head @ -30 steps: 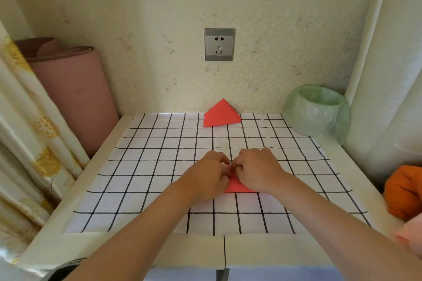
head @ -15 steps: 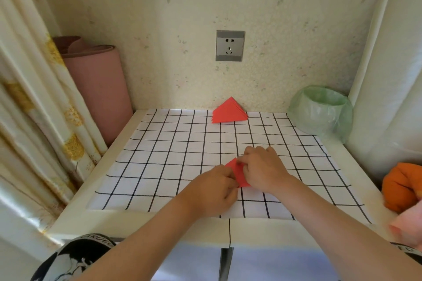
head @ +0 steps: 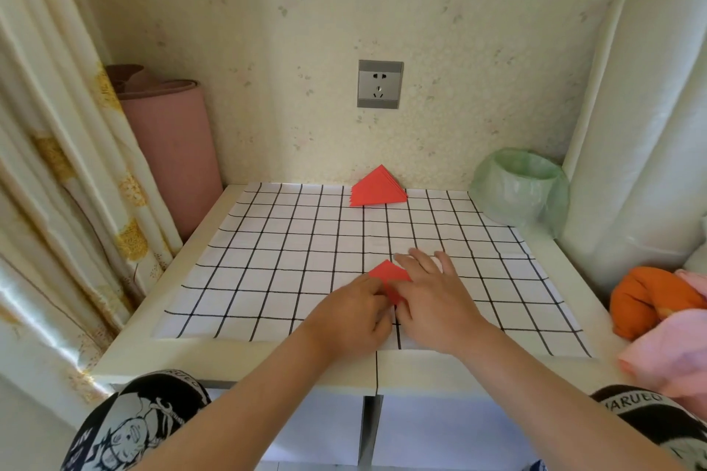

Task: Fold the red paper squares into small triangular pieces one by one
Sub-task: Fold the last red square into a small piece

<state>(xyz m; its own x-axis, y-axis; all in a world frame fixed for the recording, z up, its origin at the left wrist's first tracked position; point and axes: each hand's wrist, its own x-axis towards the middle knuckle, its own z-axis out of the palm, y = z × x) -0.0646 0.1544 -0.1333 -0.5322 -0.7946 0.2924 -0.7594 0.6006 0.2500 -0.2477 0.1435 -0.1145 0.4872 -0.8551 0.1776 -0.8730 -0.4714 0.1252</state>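
Observation:
A small folded red paper piece [head: 389, 273] lies on the grid-patterned sheet [head: 290, 252] near the table's front middle. My left hand [head: 354, 312] has curled fingers pinching the paper's near left edge. My right hand [head: 434, 292] lies over the paper's right side with its fingers stretched flat, the thumb against the paper. Only the paper's far corner shows between the hands. A stack of folded red triangles [head: 377, 188] rests at the back of the sheet by the wall.
A green plastic-lined bin [head: 518, 189] stands at the back right. Orange and pink cloth [head: 658, 312] lies on the right edge. A pink rolled mat [head: 172, 149] and a curtain [head: 57, 149] stand at the left. A wall socket [head: 379, 84] is behind.
The view has shifted to the left and down. My right hand's fingers have stretched out flatter over the paper, and more of the red corner shows between the hands.

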